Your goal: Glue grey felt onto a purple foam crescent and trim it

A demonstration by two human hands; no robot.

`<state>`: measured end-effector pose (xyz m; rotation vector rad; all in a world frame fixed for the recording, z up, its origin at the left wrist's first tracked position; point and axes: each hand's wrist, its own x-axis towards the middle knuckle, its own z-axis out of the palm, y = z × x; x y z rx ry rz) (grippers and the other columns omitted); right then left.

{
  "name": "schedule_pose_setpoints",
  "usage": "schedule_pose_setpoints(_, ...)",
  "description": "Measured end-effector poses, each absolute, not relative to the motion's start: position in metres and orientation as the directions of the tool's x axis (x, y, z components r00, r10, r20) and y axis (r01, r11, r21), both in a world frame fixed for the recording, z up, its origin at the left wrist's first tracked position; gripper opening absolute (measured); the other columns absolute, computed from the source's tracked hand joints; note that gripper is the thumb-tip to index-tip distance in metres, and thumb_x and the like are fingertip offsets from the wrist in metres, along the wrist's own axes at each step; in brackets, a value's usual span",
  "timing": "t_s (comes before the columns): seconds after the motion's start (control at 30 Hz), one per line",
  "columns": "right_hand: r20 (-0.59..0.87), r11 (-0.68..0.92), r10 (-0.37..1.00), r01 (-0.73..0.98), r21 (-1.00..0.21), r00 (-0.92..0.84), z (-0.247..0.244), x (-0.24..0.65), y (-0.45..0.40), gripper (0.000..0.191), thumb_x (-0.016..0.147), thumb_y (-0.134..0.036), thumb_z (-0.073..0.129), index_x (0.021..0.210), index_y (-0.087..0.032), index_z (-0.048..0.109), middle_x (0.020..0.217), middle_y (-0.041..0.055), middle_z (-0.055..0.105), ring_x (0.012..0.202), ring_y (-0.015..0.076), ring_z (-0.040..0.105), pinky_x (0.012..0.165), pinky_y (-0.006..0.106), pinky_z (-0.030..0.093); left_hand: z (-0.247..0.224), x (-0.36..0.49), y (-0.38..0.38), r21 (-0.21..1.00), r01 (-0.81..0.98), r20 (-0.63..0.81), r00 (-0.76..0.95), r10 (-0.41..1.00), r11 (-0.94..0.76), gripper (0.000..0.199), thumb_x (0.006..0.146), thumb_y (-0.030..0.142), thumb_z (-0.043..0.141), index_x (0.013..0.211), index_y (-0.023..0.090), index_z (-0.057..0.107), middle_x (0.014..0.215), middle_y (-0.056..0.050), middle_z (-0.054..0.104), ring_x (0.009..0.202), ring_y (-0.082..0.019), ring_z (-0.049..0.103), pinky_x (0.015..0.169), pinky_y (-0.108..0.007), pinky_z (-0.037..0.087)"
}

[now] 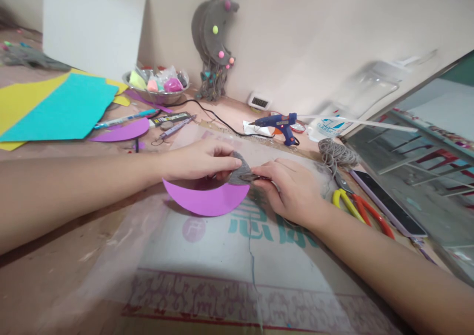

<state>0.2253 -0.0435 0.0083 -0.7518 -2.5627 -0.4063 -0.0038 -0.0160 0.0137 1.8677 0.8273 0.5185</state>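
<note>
A purple crescent of foam or paper [209, 200] hangs just above a plastic sheet [177, 256], its right end wrapped in grey yarn [241, 171]. My left hand [207, 160] pinches the wrapped part between thumb and fingers. At the right edge of the wrapping, my right hand [287, 187] has its thumb and fingers closed on the grey yarn. A thin strand trails down over the sheet below the crescent.
Behind the hands lie a blue glue gun [276, 123], a small clock [259, 100] and a bowl of clay [157, 91]. Scissors [359, 206], a phone [388, 202] and a yarn bundle [336, 152] are at right. Coloured sheets [66, 108] lie left.
</note>
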Motion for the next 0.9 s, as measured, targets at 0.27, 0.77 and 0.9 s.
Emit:
schedule_pose_setpoints(0.27,0.48,0.808,0.437,0.566,0.162,-0.761,0.007,0.225,-0.043,0.013,0.093,-0.023,0.049,0.097,-0.017,0.059,0.081,0.0052,0.069,0.072,0.0173,0.061,0.065,0.03,0.045,0.014,-0.003,-0.016,0.904,0.33,-0.023,0.672,0.74,-0.272,0.03,0.088,0.034,0.048,0.065,0.015,0.054,0.059,0.003,0.055,0.053,-0.007,0.049,0.052,-0.02,0.037)
schedule_pose_setpoints(0.77,0.432,0.653,0.754,0.635,-0.412,-0.495,0.006,0.222,-0.044,0.02,0.085,-0.032,0.059,0.098,-0.017,0.059,0.072,0.0009,0.063,0.058,0.0122,0.055,0.051,0.023,0.044,0.008,-0.003,-0.013,0.911,0.282,0.015,0.705,0.709,-0.301,0.032,0.09,0.037,0.048,0.069,0.015,0.054,0.062,0.001,0.057,0.056,-0.008,0.052,0.053,-0.019,0.039)
schedule_pose_setpoints(0.9,0.26,0.501,0.849,0.543,-0.673,-0.461,0.011,0.214,-0.045,0.013,0.084,-0.029,0.059,0.076,-0.018,0.059,0.059,-0.0035,0.056,0.047,0.0083,0.046,0.043,0.021,0.035,0.003,-0.002,-0.011,0.915,0.247,0.051,0.714,0.699,-0.319,0.032,0.091,0.039,0.046,0.071,0.015,0.054,0.062,0.001,0.056,0.057,-0.008,0.052,0.054,-0.018,0.04)
